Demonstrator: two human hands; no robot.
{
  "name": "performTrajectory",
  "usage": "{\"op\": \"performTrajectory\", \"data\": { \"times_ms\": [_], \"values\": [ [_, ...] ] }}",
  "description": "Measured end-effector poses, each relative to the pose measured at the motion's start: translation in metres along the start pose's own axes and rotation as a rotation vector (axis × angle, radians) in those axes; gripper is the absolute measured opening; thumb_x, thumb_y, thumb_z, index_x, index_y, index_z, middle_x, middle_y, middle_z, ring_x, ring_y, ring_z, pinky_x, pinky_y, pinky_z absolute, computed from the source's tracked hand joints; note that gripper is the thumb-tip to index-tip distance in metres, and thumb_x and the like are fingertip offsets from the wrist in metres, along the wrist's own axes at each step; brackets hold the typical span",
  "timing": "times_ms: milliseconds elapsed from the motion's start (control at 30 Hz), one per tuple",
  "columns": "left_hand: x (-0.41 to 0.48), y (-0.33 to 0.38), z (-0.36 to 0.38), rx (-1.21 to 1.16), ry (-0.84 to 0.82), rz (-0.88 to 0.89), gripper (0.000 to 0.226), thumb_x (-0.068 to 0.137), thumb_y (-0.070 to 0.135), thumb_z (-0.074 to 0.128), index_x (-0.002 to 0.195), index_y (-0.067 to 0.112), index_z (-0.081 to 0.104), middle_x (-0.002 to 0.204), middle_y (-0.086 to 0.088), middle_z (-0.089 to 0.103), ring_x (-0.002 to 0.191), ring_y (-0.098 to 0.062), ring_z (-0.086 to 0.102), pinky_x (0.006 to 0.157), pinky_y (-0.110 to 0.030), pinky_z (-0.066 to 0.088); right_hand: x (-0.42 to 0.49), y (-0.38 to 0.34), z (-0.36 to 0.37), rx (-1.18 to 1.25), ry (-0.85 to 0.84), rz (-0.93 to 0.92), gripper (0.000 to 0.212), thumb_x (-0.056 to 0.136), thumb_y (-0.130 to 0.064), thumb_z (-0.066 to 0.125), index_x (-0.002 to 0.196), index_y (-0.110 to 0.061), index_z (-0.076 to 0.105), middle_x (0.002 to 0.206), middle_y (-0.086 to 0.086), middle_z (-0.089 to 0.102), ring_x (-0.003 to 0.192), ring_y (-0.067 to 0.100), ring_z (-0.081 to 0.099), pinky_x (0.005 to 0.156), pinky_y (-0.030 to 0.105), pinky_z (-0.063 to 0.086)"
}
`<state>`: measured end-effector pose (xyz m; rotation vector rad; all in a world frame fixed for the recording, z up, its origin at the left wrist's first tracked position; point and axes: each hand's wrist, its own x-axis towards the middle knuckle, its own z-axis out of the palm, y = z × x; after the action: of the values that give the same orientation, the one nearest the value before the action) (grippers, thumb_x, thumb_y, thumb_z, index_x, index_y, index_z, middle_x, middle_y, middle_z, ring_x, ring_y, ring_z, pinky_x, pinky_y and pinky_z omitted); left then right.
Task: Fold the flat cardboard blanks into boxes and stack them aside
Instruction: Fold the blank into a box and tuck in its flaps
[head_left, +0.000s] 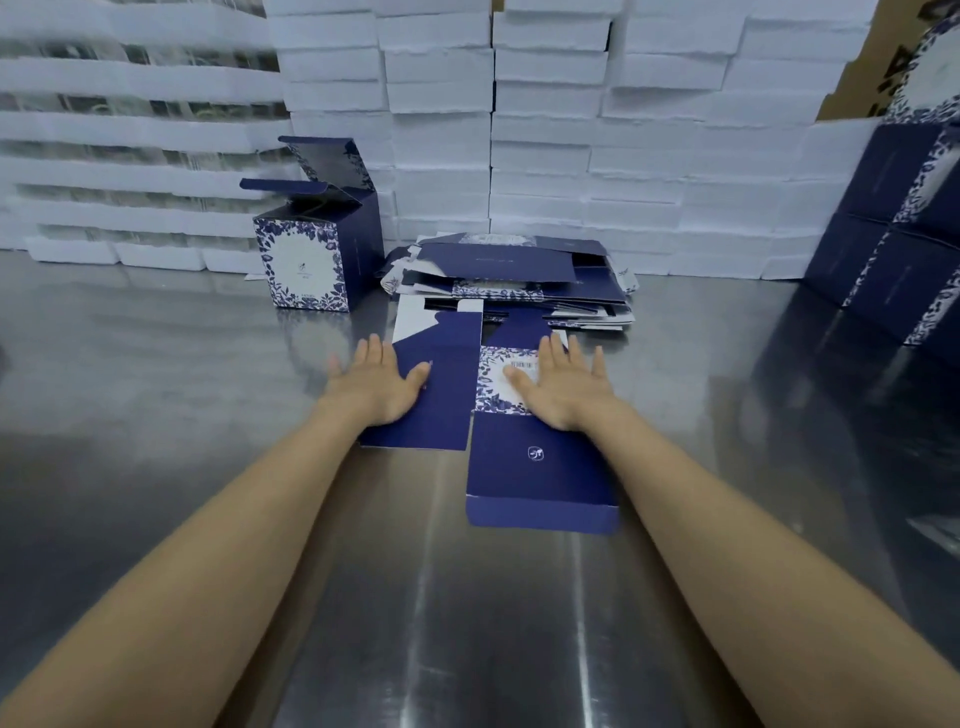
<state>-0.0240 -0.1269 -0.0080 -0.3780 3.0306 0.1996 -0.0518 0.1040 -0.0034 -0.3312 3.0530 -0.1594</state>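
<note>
A flat navy blank (524, 462) with a white floral panel lies on the steel table (156, 415) in front of me. My left hand (371, 382) lies flat on its left panel, fingers straight. My right hand (563, 384) lies flat on the floral panel, fingers spread. Behind the blank is a loose pile of flat blanks (509, 275). To the left of that pile stand two folded navy boxes (317, 260), one behind the other, with their top flaps up.
White foam boxes (519, 130) are stacked in a wall across the back of the table. Folded navy boxes (898, 239) are stacked at the right edge. A brown carton (852, 67) shows at the top right.
</note>
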Motion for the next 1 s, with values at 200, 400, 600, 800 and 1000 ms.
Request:
{"op": "performTrajectory", "data": {
  "times_ms": [200, 400, 600, 800, 1000],
  "values": [
    [-0.006, -0.002, 0.003, -0.216, 0.178, 0.016, 0.071, 0.098, 0.059, 0.027, 0.147, 0.008, 0.033, 0.156, -0.014, 0.026, 0.145, -0.028, 0.022, 0.115, -0.046, 0.013, -0.008, 0.003, 0.002, 0.250, 0.125, 0.101, 0.079, 0.097, -0.063, 0.021, 0.155, -0.012, 0.004, 0.160, 0.021, 0.008, 0.148, 0.036, 0.004, 0.118, 0.047, -0.002],
    [-0.012, -0.014, -0.010, -1.132, 0.401, 0.105, 0.022, 0.100, 0.025, 0.047, 0.114, 0.018, 0.062, 0.125, -0.005, 0.063, 0.119, -0.020, 0.055, 0.103, -0.031, 0.039, -0.020, 0.017, -0.025, 1.344, 0.182, -0.017, 0.058, 0.097, -0.023, 0.056, 0.149, -0.021, 0.031, 0.131, 0.001, 0.055, 0.102, 0.011, 0.062, 0.076, 0.016, 0.053],
    [-0.023, 0.002, -0.016, -1.449, 0.583, 0.264, 0.039, 0.103, 0.023, 0.039, 0.141, 0.019, 0.046, 0.143, 0.002, 0.050, 0.127, -0.007, 0.049, 0.111, -0.029, 0.035, -0.034, 0.008, -0.073, 1.539, 0.193, -0.228, 0.014, 0.098, -0.012, 0.054, 0.106, -0.013, 0.065, 0.102, 0.007, 0.074, 0.090, 0.021, 0.072, 0.074, 0.034, 0.059],
    [-0.028, 0.008, -0.021, -1.365, 0.836, 0.335, 0.034, 0.096, 0.036, 0.036, 0.125, 0.031, 0.053, 0.122, 0.025, 0.051, 0.121, -0.001, 0.048, 0.109, -0.025, 0.035, -0.051, -0.003, -0.115, 1.520, 0.979, -0.574, 0.026, 0.095, -0.009, 0.057, 0.120, -0.016, 0.054, 0.113, -0.002, 0.065, 0.108, 0.014, 0.063, 0.095, 0.030, 0.050],
    [-0.021, 0.027, -0.027, -1.703, 0.465, 0.414, 0.040, 0.105, 0.036, 0.025, 0.138, 0.020, 0.042, 0.133, 0.005, 0.054, 0.116, -0.010, 0.052, 0.086, -0.022, 0.045, -0.037, -0.017, -0.057, 1.088, 0.921, -0.602, 0.044, 0.081, 0.022, 0.043, 0.110, -0.006, 0.059, 0.135, 0.000, 0.057, 0.139, 0.004, 0.034, 0.113, 0.029, 0.033]
  ]
}}
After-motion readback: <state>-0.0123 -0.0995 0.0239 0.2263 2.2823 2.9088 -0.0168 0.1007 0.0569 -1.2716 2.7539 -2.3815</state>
